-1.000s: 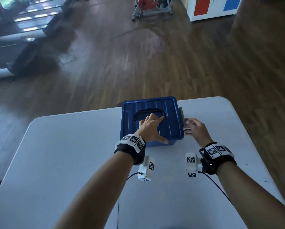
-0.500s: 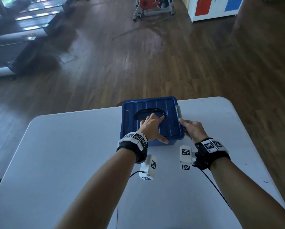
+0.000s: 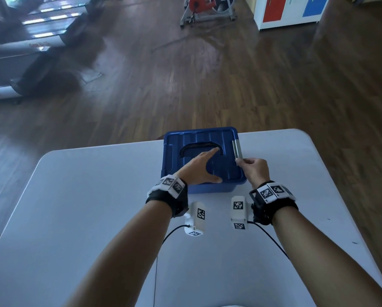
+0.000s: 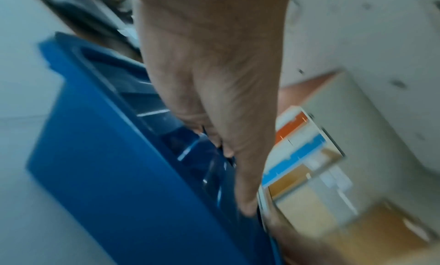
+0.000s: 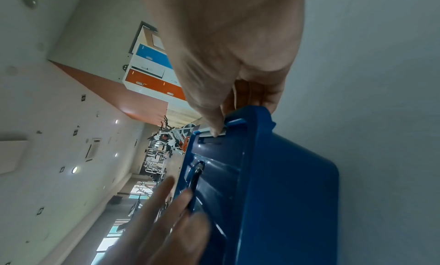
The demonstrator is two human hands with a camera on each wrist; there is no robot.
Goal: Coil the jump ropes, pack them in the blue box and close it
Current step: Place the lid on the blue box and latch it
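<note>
The blue box [image 3: 227, 171] stands at the far edge of the white table [image 3: 86, 207] with its lid on and a black handle [image 3: 192, 148] lying flat in the lid. My left hand [image 3: 200, 167] lies flat on the lid with straight fingers, holding it down; the left wrist view shows the same left hand [image 4: 214, 99] on the blue box [image 4: 114, 165]. My right hand [image 3: 253, 171] grips the near end of the grey latch [image 3: 237, 149] on the box's right edge. In the right wrist view the right hand [image 5: 228, 92] has its thumb on the latch. No jump ropes are visible.
Cables run from both wrist cameras across the table toward me. Beyond the table lie a wooden floor, treadmills [image 3: 19, 69] at far left, an exercise bike [image 3: 205, 7] and a locker cabinet [image 3: 289, 9] with red and blue doors.
The grey latch has swung up from sticking out at the side to lying against the lid's right edge. My right hand followed it in toward the box. The left hand stayed on the lid.
</note>
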